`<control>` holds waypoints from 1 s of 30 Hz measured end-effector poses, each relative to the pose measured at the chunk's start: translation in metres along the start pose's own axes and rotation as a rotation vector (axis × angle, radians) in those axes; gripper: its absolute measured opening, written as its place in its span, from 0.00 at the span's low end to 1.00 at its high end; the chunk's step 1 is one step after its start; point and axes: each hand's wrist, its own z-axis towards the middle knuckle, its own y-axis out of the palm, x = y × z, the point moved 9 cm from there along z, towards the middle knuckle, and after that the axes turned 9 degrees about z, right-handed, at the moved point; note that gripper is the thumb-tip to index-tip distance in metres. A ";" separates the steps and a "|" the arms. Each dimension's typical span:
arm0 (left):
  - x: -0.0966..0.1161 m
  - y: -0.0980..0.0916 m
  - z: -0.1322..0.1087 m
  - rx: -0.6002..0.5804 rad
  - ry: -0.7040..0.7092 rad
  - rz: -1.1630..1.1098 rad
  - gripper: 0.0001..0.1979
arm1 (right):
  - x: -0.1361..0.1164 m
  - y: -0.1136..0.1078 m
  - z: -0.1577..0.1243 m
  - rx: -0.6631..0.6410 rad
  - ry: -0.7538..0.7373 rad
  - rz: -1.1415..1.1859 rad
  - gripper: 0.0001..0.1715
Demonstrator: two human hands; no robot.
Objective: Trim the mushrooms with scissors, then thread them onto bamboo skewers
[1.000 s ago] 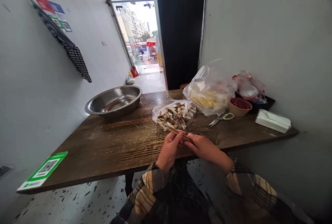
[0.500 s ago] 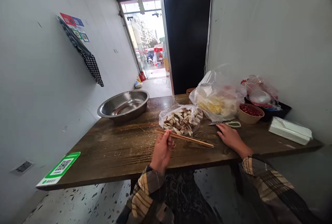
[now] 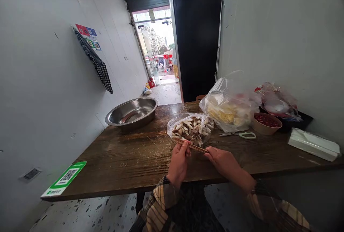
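A thin bundle of wooden skewers [image 3: 196, 147] slants across in front of me, just above the table. My left hand [image 3: 179, 160] pinches it near its left end between thumb and fingers. At the right end, my right hand [image 3: 224, 162] has its fingers closed around the sticks, hiding their tips. Right behind the skewers lies an open clear plastic bag of cut mushrooms [image 3: 191, 128]. Scissors [image 3: 245, 135] with pale green handles rest on the wood beyond my right hand.
A wide steel basin [image 3: 131, 113] stands at the table's [image 3: 120, 164] back left. Toward the right are a plastic bag with yellowish food [image 3: 228, 112], a paper bowl of red pieces [image 3: 267, 122], a black tray and a tissue pack [image 3: 313, 143]. A green QR-code card [image 3: 64, 179] lies at the left corner.
My right hand has left the spot by the scissors, moved left and closed on the right end of the skewers. My left hand keeps its pinch. The view has shifted slightly.
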 end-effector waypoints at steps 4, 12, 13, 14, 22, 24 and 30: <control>-0.008 -0.009 0.009 0.048 -0.027 -0.037 0.19 | 0.013 0.000 0.005 -0.013 -0.071 -0.110 0.15; -0.020 -0.031 0.025 0.123 -0.083 -0.077 0.20 | 0.044 0.003 -0.004 -0.065 -0.088 -0.172 0.11; -0.021 -0.030 0.025 0.113 -0.085 -0.071 0.19 | 0.048 0.004 -0.007 -0.063 -0.089 -0.159 0.11; -0.022 -0.029 0.026 0.105 -0.085 -0.068 0.19 | 0.052 0.004 -0.010 -0.062 -0.089 -0.143 0.11; -0.024 -0.025 0.034 0.118 -0.123 -0.065 0.15 | 0.067 -0.011 -0.016 -0.103 -0.048 -0.069 0.11; -0.027 -0.022 0.037 0.105 -0.138 -0.060 0.15 | 0.072 -0.014 -0.016 -0.118 -0.022 -0.070 0.10; -0.024 -0.013 0.044 0.069 -0.144 -0.080 0.13 | 0.086 -0.020 -0.022 -0.082 0.023 -0.043 0.09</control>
